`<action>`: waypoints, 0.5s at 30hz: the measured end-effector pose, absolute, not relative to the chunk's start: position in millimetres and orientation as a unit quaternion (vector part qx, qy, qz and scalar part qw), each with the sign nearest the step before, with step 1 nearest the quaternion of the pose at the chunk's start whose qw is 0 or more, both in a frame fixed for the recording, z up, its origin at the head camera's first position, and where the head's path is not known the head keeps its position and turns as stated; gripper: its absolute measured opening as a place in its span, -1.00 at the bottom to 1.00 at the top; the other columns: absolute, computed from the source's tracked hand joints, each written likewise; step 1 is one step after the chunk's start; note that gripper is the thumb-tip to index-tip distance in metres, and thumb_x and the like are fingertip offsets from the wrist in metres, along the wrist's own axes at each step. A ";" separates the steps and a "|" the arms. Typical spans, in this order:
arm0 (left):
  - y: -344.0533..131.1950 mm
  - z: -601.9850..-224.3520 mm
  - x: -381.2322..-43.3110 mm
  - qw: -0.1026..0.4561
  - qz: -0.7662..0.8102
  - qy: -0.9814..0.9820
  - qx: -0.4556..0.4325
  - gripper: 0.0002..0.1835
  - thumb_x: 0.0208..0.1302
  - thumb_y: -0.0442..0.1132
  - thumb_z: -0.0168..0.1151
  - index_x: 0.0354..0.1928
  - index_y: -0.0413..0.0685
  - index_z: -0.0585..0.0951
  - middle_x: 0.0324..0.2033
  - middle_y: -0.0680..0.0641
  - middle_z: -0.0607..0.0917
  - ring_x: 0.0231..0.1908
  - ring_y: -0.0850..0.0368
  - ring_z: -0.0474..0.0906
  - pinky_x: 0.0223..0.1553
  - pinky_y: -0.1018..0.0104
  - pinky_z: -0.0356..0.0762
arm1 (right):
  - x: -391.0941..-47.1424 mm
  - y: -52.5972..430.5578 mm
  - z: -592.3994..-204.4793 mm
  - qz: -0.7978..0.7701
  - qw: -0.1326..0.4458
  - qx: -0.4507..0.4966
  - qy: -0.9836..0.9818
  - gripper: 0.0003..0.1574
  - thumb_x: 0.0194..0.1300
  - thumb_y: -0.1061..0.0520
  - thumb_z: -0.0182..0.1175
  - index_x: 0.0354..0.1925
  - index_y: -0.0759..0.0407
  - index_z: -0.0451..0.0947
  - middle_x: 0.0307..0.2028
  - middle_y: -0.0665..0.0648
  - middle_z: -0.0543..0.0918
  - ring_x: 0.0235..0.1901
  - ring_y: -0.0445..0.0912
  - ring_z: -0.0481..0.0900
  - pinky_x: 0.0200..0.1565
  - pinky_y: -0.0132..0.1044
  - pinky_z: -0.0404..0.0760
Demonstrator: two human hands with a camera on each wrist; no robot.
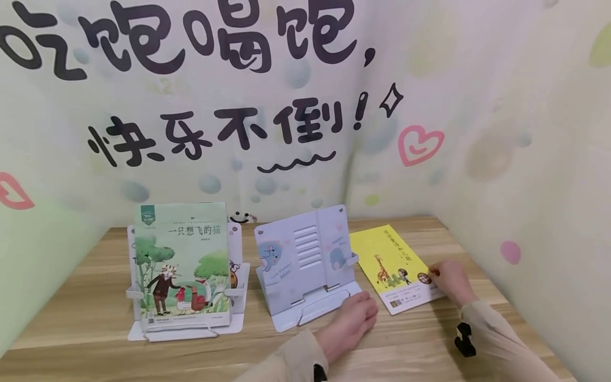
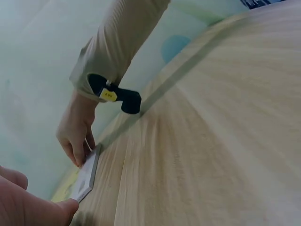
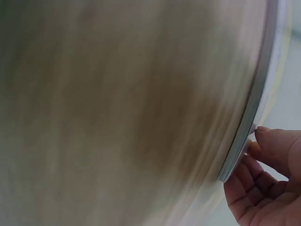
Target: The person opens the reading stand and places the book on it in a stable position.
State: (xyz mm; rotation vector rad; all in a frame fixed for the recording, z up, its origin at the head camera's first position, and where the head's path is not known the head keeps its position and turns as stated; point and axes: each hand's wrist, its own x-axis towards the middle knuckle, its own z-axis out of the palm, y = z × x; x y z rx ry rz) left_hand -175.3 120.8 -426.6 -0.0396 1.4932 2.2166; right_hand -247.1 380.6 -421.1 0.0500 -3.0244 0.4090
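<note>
A yellow book (image 1: 391, 260) with a giraffe on its cover lies on the table at the right. The right hand (image 1: 451, 281) pinches its right edge, thumb on the cover; the right wrist view shows the thumb and curled fingers (image 3: 268, 169) at the corner of the book (image 3: 254, 103). The left hand (image 1: 347, 324) is by the front right of a pale book stand (image 1: 305, 260), its fingers held loosely together with nothing in them. In the left wrist view the left hand (image 2: 35, 202) appears near the book's white lower end (image 2: 87, 176).
On the left, a second white stand (image 1: 236, 313) bears a green picture book (image 1: 183, 265) propped upright behind side clips. The wooden table (image 1: 406, 350) meets a printed backdrop (image 1: 305, 196) at the back and a pale wall (image 1: 539, 212) on the right.
</note>
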 end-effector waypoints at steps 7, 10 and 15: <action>141.4 -429.3 -192.7 0.210 0.808 0.549 -0.032 -0.43 0.28 -0.42 -0.03 0.27 -0.60 0.13 0.20 -0.51 0.31 0.26 -0.35 0.23 0.25 -0.14 0.23 | -246.1 373.2 -421.1 0.087 0.040 0.030 -0.995 -0.85 0.18 0.35 0.15 -0.50 0.32 0.60 -0.57 0.16 0.58 -0.53 -0.04 0.45 -0.44 -0.14 0.46; 143.9 -429.2 -197.2 0.204 0.804 0.557 -0.040 -0.45 0.31 -0.41 -0.03 0.25 -0.63 0.13 0.13 -0.49 0.40 0.20 -0.31 0.33 0.23 -0.12 0.28 | -244.2 371.7 -419.3 0.071 0.043 0.032 -0.996 -0.77 0.18 0.36 0.14 -0.60 0.26 0.53 -0.61 0.12 0.51 -0.56 -0.06 0.39 -0.49 -0.19 0.41; 150.0 -428.9 -198.0 0.201 0.805 0.558 -0.026 -0.48 0.31 -0.42 0.01 0.25 -0.57 0.20 -0.15 -0.25 0.56 -0.09 0.00 0.50 0.13 0.00 0.44 | -240.8 373.1 -422.9 0.062 0.058 0.050 -0.995 -0.74 0.15 0.34 0.17 -0.64 0.20 0.52 -0.64 0.08 0.50 -0.59 -0.08 0.37 -0.53 -0.21 0.38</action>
